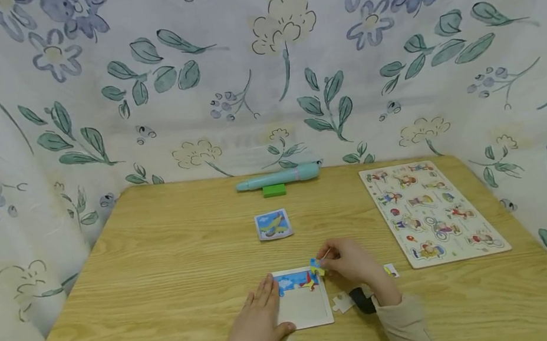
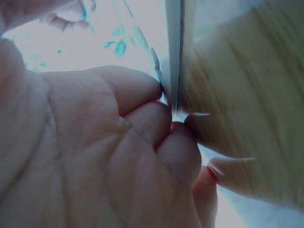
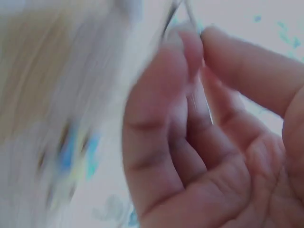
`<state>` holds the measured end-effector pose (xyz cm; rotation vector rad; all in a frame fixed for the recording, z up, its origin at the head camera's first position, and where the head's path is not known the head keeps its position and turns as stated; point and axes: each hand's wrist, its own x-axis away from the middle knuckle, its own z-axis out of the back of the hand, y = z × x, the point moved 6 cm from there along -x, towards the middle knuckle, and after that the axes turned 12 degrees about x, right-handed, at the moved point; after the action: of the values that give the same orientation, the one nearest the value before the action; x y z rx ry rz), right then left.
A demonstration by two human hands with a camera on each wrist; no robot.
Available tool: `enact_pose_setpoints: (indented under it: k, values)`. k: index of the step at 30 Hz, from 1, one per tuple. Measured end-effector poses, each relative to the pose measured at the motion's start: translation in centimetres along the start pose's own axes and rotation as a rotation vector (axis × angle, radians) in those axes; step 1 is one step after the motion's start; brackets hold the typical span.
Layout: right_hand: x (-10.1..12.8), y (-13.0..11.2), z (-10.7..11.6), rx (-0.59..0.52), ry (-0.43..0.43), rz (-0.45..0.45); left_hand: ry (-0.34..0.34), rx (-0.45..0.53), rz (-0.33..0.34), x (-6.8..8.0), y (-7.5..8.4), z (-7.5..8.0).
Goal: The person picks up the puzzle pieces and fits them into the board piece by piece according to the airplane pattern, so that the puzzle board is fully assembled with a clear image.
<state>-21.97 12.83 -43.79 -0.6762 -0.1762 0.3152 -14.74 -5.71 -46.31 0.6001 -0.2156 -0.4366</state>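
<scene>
A small jigsaw puzzle tray (image 1: 303,310) lies on the table, with joined blue, red and yellow pieces (image 1: 292,282) along its far side. My left hand (image 1: 258,327) rests along the tray's left edge, fingers extended and thumb at the near corner. The left wrist view shows those fingers (image 2: 142,121) against the tray's edge (image 2: 174,57). Between thumb and fingers, my right hand (image 1: 350,265) pinches a blue and yellow jigsaw piece (image 1: 314,265) over the far right corner. In the right wrist view the fingertips (image 3: 183,47) meet on its thin edge.
Loose jigsaw pieces lie right of the tray, one plain side up (image 1: 343,302) and one printed (image 1: 391,270). Beyond the tray is an airplane picture card (image 1: 273,225). A teal pen-shaped object (image 1: 280,178) and green block (image 1: 274,190) sit farther back. A figure puzzle board (image 1: 433,216) occupies the right.
</scene>
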Motion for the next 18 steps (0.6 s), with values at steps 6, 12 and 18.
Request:
enact_pose_setpoints:
  k: [6, 12, 18]
  values:
    - [-0.2, -3.6, -3.5, -0.066, -0.203, 0.092, -0.01, 0.028, 0.003, 0.1, 0.0, 0.3]
    - [-0.4, -5.1, -5.3, -0.027, -0.166, 0.069, -0.02, 0.033, 0.011, 0.1, 0.1, 0.2]
    - [-0.5, -5.2, -6.0, 0.07, -0.066, 0.037, -0.017, 0.034, 0.013, 0.2, 0.0, 0.3]
